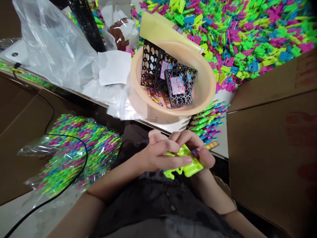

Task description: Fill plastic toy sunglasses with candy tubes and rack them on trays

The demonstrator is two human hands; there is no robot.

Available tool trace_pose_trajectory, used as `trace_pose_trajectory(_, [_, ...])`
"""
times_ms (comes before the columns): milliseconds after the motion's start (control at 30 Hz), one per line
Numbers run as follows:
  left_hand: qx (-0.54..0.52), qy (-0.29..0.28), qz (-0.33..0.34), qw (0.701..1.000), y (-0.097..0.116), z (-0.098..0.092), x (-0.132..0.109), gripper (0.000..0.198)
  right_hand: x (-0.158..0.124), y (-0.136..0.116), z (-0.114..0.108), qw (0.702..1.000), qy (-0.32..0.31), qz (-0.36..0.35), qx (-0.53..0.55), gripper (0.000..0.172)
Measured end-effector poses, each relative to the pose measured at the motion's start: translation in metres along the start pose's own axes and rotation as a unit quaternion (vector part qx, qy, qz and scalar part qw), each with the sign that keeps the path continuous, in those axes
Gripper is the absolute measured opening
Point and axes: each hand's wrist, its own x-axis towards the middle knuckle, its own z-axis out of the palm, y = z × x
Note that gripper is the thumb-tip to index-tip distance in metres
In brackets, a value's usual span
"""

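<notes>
My left hand [158, 153] and my right hand [198, 148] meet close above my lap, both closed on a neon yellow-green plastic comb piece [188, 167]. The left fingers pinch its top edge. The right fingers wrap its right end, where a small multicoloured strip [210, 145] pokes out. Just beyond my hands, on the table edge, stands a beige plastic basin [210, 82] holding several black plastic grid cards [179, 89] with pink labels.
A huge heap of pink, green, blue and yellow plastic combs [247, 33] covers the table behind the basin. A brown cardboard box [272, 132] stands at right. Clear bags of coloured strips [74, 148] and a black cable [81, 165] lie at left. Crumpled clear plastic [54, 43] sits at upper left.
</notes>
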Motion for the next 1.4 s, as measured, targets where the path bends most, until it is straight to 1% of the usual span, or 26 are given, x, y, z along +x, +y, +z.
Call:
trace_pose_trajectory(67, [-0.016,0.039,0.088,0.995,0.006,-0.011,0.007,0.011,-0.003,-0.004,-0.005,0.999,0.001,0.012,-0.034,0.048])
trace_pose_trajectory(133, [-0.055,0.071,0.145,0.985,0.014,-0.023,0.013,0.01,-0.008,-0.013,-0.014,0.99,0.05,-0.04,-0.123,0.056])
trace_pose_trajectory(167, [-0.076,0.075,0.145,0.984,0.019,-0.028,0.016,0.01,-0.011,-0.018,-0.019,0.975,0.072,-0.083,-0.193,0.053])
trace_pose_trajectory(200, [-0.091,0.07,0.125,0.986,0.024,-0.032,0.018,0.011,-0.014,-0.024,-0.025,0.948,0.083,-0.124,-0.28,0.048])
trace_pose_trajectory(233, [-0.098,0.057,0.091,0.989,0.028,-0.035,0.021,0.013,-0.016,-0.03,-0.031,0.91,0.08,-0.156,-0.376,0.042])
trace_pose_trajectory(300, [-0.094,0.041,0.03,0.994,0.036,-0.037,0.027,0.018,-0.02,-0.041,-0.042,0.81,0.052,-0.187,-0.553,0.031])
trace_pose_trajectory(333, [-0.088,0.037,0.008,0.995,0.04,-0.035,0.031,0.018,-0.021,-0.045,-0.047,0.765,0.043,-0.194,-0.613,0.029])
trace_pose_trajectory(367, [-0.082,0.036,-0.011,0.996,0.044,-0.032,0.036,0.016,-0.021,-0.048,-0.05,0.733,0.042,-0.199,-0.649,0.028])
trace_pose_trajectory(400, [-0.075,0.035,-0.028,0.996,0.048,-0.028,0.042,0.013,-0.022,-0.05,-0.052,0.718,0.047,-0.203,-0.664,0.027])
trace_pose_trajectory(433, [-0.066,0.033,-0.043,0.996,0.052,-0.023,0.048,0.01,-0.022,-0.052,-0.053,0.715,0.054,-0.207,-0.665,0.027])
trace_pose_trajectory(533, [-0.055,0.028,-0.069,0.996,0.064,-0.01,0.065,0.008,-0.026,-0.055,-0.058,0.728,0.082,-0.214,-0.646,0.03])
trace_pose_trajectory(567, [-0.069,0.012,-0.065,0.995,0.068,-0.007,0.069,0.012,-0.028,-0.057,-0.062,0.73,0.103,-0.222,-0.639,0.03])
trace_pose_trajectory(600, [-0.087,-0.015,-0.061,0.994,0.07,-0.007,0.073,0.023,-0.03,-0.058,-0.069,0.729,0.139,-0.234,-0.628,0.03])
trace_pose_trajectory(667, [-0.12,-0.075,-0.055,0.988,0.069,-0.01,0.079,0.048,-0.035,-0.06,-0.09,0.728,0.268,-0.257,-0.576,0.025])
trace_pose_trajectory(700, [-0.12,-0.088,-0.06,0.987,0.064,-0.013,0.082,0.052,-0.036,-0.06,-0.105,0.728,0.346,-0.261,-0.531,0.023])
trace_pose_trajectory(733, [-0.101,-0.086,-0.073,0.989,0.056,-0.017,0.086,0.05,-0.036,-0.057,-0.122,0.731,0.415,-0.255,-0.478,0.021])
trace_pose_trajectory(767, [-0.065,-0.074,-0.091,0.991,0.045,-0.022,0.09,0.043,-0.035,-0.053,-0.142,0.737,0.467,-0.238,-0.427,0.022])
trace_pose_trajectory(800, [-0.014,-0.063,-0.112,0.992,0.031,-0.026,0.096,0.038,-0.033,-0.047,-0.162,0.75,0.491,-0.21,-0.39,0.024])
trace_pose_trajectory(833, [0.043,-0.07,-0.132,0.988,0.015,-0.029,0.103,0.034,-0.029,-0.039,-0.182,0.768,0.491,-0.175,-0.371,0.027])
trace_pose_trajectory(867, [0.1,-0.095,-0.149,0.979,-0.001,-0.032,0.111,0.034,-0.026,-0.031,-0.201,0.785,0.479,-0.135,-0.37,0.029])
trace_pose_trajectory(933, [0.185,-0.189,-0.181,0.947,-0.034,-0.033,0.128,0.039,-0.018,-0.011,-0.232,0.802,0.456,-0.078,-0.378,0.033])
trace_pose_trajectory(1000, [0.225,-0.294,-0.212,0.904,-0.061,-0.03,0.143,0.042,-0.011,0.007,-0.252,0.813,0.436,-0.053,-0.383,0.033])
trace_pose_trajectory(1100, [0.218,-0.392,-0.219,0.866,-0.083,-0.021,0.159,0.039,-0.005,0.026,-0.267,0.826,0.403,-0.034,-0.393,0.03])
trace_pose_trajectory(1200, [0.214,-0.437,-0.22,0.845,-0.091,-0.013,0.166,0.032,-0.003,0.035,-0.273,0.83,0.377,-0.019,-0.41,0.025])
trace_pose_trajectory(1267, [0.231,-0.443,-0.225,0.837,-0.094,-0.01,0.167,0.028,-0.003,0.037,-0.275,0.828,0.366,-0.013,-0.423,0.021])
trace_pose_trajectory(1400, [0.246,-0.437,-0.232,0.833,-0.103,-0.006,0.164,0.025,-0.003,0.039,-0.277,0.822,0.358,-0.013,-0.442,0.018])
